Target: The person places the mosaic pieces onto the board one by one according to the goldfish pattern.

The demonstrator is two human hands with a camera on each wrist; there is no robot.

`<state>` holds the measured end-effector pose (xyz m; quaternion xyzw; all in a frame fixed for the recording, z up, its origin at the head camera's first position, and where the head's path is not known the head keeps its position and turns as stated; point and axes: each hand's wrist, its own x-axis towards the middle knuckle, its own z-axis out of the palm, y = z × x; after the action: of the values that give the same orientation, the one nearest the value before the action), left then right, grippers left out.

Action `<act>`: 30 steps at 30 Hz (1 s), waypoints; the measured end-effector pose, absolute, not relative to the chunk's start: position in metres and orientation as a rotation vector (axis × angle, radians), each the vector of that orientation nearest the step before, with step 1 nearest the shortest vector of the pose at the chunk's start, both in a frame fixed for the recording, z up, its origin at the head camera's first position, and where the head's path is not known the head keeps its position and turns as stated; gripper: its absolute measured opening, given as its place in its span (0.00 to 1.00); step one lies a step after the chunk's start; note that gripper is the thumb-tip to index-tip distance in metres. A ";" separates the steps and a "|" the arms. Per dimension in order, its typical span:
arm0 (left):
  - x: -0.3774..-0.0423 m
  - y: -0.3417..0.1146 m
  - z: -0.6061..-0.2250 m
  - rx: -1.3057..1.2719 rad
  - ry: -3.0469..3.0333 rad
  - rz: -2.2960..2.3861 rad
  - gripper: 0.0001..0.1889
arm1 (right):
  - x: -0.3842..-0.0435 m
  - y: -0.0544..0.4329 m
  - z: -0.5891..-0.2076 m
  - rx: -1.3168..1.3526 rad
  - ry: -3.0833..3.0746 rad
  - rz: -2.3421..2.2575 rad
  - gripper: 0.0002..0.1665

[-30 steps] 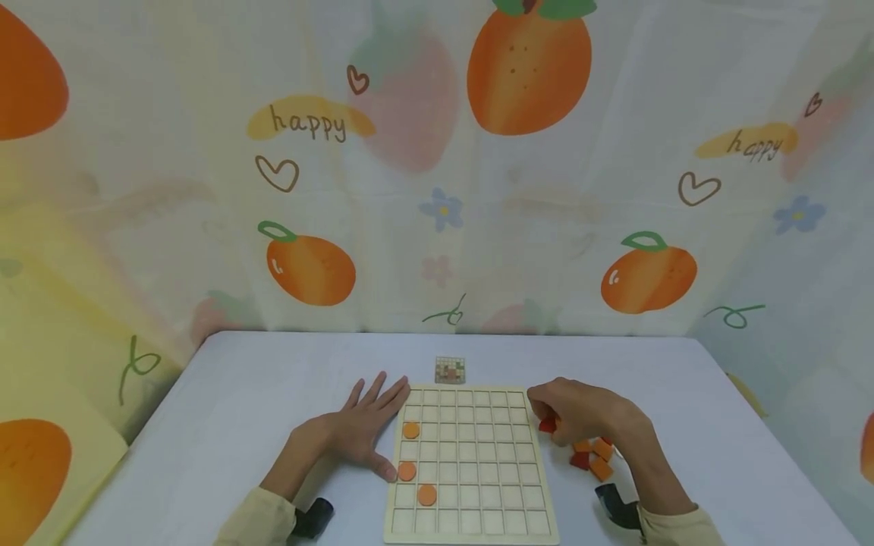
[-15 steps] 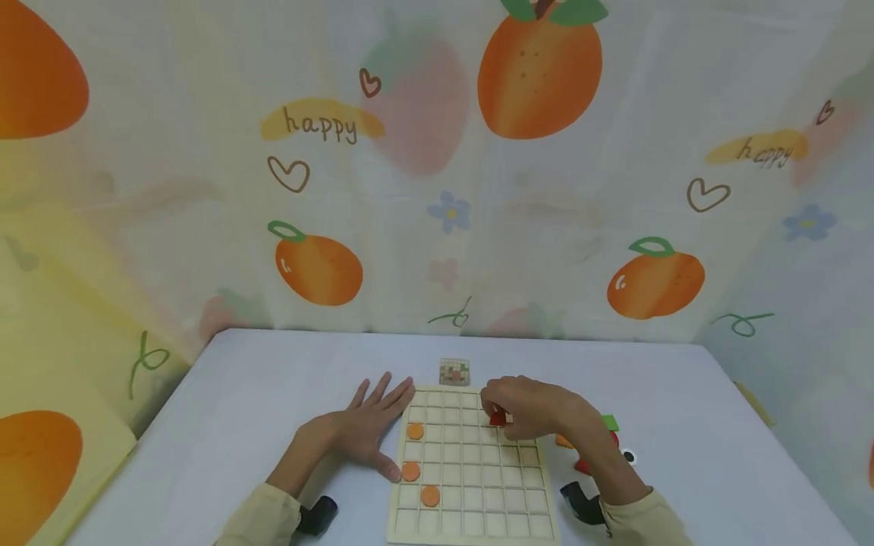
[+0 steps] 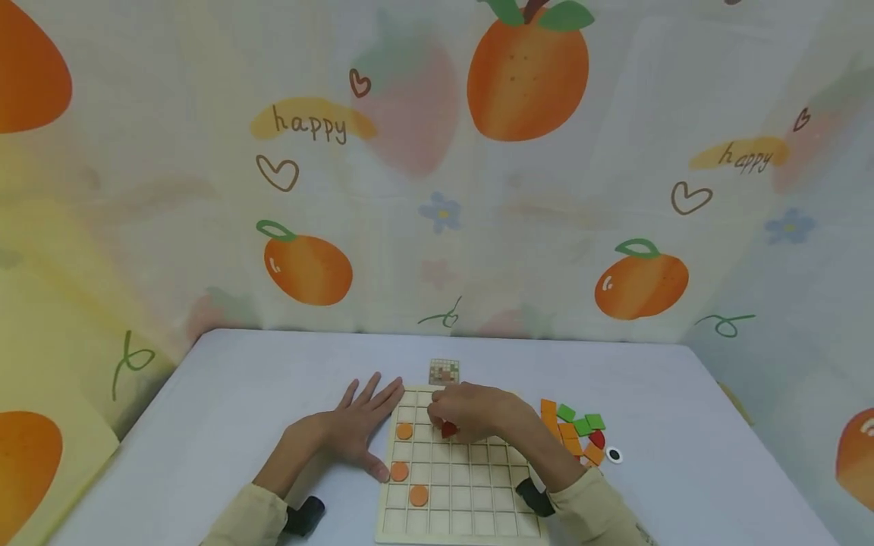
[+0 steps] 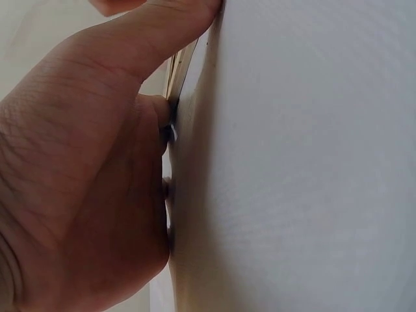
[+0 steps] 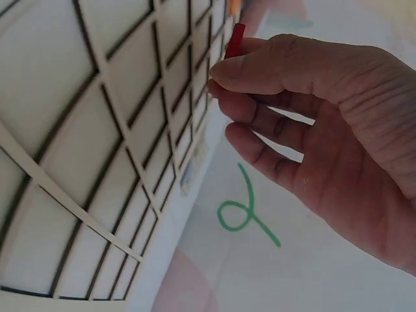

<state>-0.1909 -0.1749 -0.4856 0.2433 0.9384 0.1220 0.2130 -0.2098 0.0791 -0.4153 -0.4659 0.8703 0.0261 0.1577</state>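
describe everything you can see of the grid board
The grid board is a pale, flat rectangle that looks wooden, with thin strips dividing it into squarish cells inside a plain border. It lies flat on the white table. Three orange discs sit in separate cells toward its left. The left hand touches its left edge; the right hand, pinching a red piece, hides some far cells.

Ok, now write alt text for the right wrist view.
A right hand pinches a small red piece close to a pale board divided into a grid. A green squiggle shows on the pale backdrop beyond.
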 end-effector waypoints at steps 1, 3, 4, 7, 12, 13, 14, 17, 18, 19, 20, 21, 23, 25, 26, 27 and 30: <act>-0.190 -0.176 -0.485 0.675 2.603 0.347 0.74 | -0.210 0.076 -0.418 -1.342 2.491 0.105 0.08; -0.189 -0.176 -0.485 0.680 2.601 0.353 0.74 | -0.210 0.072 -0.422 -1.369 2.496 0.168 0.08; -0.189 -0.176 -0.484 0.681 2.602 0.351 0.73 | -0.210 0.071 -0.425 -1.377 2.502 0.195 0.09; -0.189 -0.175 -0.484 0.677 2.608 0.349 0.73 | -0.211 0.071 -0.427 -1.390 2.510 0.206 0.12; -0.190 -0.174 -0.485 0.675 2.603 0.336 0.73 | -0.212 0.076 -0.429 -1.336 2.502 0.087 0.12; -0.190 -0.174 -0.485 0.674 2.605 0.332 0.73 | -0.212 0.076 -0.429 -1.340 2.503 0.077 0.11; -0.191 -0.174 -0.486 0.667 2.607 0.325 0.73 | -0.213 0.076 -0.429 -1.351 2.502 0.068 0.09; -0.191 -0.176 -0.485 0.661 2.609 0.328 0.74 | -0.214 0.074 -0.430 -1.400 2.498 0.069 0.05; -0.190 -0.176 -0.484 0.662 2.610 0.332 0.74 | -0.214 0.073 -0.429 -1.415 2.498 0.077 0.04; -0.190 -0.178 -0.484 0.660 2.610 0.337 0.74 | -0.214 0.072 -0.429 -1.426 2.497 0.082 0.04; -0.189 -0.179 -0.483 0.660 2.609 0.346 0.74 | -0.214 0.071 -0.429 -1.434 2.496 0.088 0.04; -0.188 -0.180 -0.483 0.658 2.609 0.353 0.74 | -0.214 0.070 -0.428 -1.443 2.495 0.091 0.05; -0.187 -0.182 -0.482 0.659 2.607 0.360 0.74 | -0.214 0.068 -0.427 -1.465 2.497 0.106 0.06; -0.187 -0.183 -0.482 0.664 2.606 0.360 0.74 | -0.214 0.068 -0.427 -1.471 2.495 0.103 0.07; -0.187 -0.183 -0.482 0.674 2.604 0.360 0.74 | -0.214 0.069 -0.428 -1.465 2.494 0.090 0.07; -0.187 -0.183 -0.482 0.679 2.602 0.360 0.74 | -0.214 0.069 -0.428 -1.448 2.493 0.071 0.08; -0.189 -0.181 -0.484 0.683 2.602 0.343 0.74 | -0.214 0.072 -0.429 -1.380 2.486 -0.017 0.09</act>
<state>-0.1893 -0.1812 -0.4840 0.2460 0.9374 0.1235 0.2133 -0.2142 0.0724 -0.4289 -0.4799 0.8646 -0.0059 0.1486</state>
